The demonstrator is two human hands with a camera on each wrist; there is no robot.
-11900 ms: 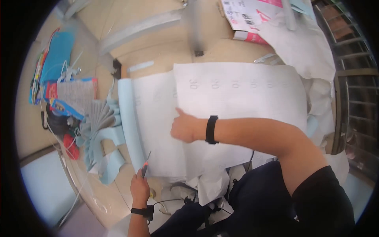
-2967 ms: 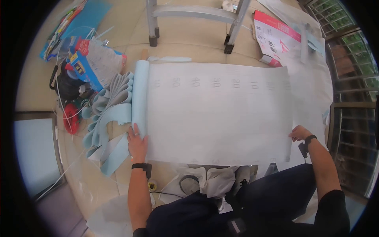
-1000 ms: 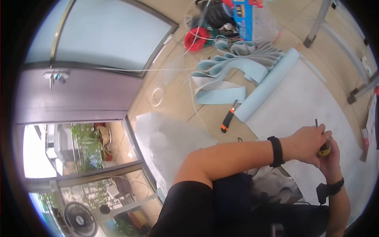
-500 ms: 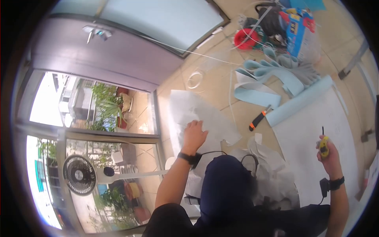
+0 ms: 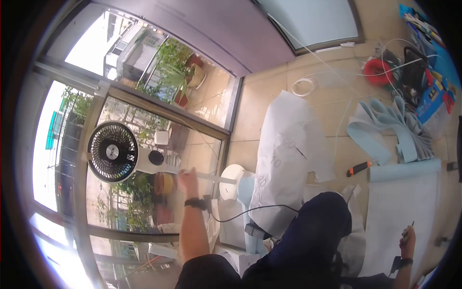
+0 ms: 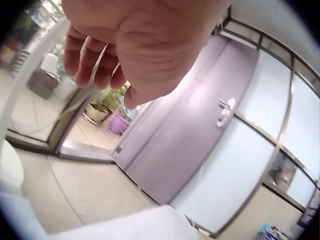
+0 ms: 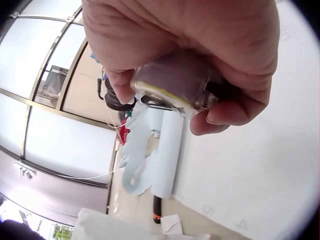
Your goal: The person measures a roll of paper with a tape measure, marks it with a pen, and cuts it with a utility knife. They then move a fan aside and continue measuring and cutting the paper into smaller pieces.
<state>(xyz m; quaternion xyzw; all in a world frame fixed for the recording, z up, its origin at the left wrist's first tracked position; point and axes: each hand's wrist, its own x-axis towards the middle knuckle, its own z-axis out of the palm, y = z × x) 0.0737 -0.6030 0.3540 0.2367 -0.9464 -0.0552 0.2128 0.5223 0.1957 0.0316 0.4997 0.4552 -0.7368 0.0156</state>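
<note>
My left hand reaches out beside the white pole of a standing fan. In the left wrist view its fingers hang loosely bent with nothing in them, and the pole runs past at the left. At the lower right of the head view, my right hand grips a tape measure, its clear and yellow case showing between thumb and fingers. A thin dark stick juts up from that hand. Below it spreads a white-backed sheet, ending in a light-blue roll.
An orange-and-black utility knife lies on the tiles by the roll. Folded blue strips, a red coil and bags sit at the upper right. A crumpled marked sheet lies before the knee. A cable hangs from the left wrist.
The view has swung left toward the glass door and fan. My left hand has left the tape measure, passed over the crumpled sheet and reached the fan pole. My right hand keeps the tape measure.
</note>
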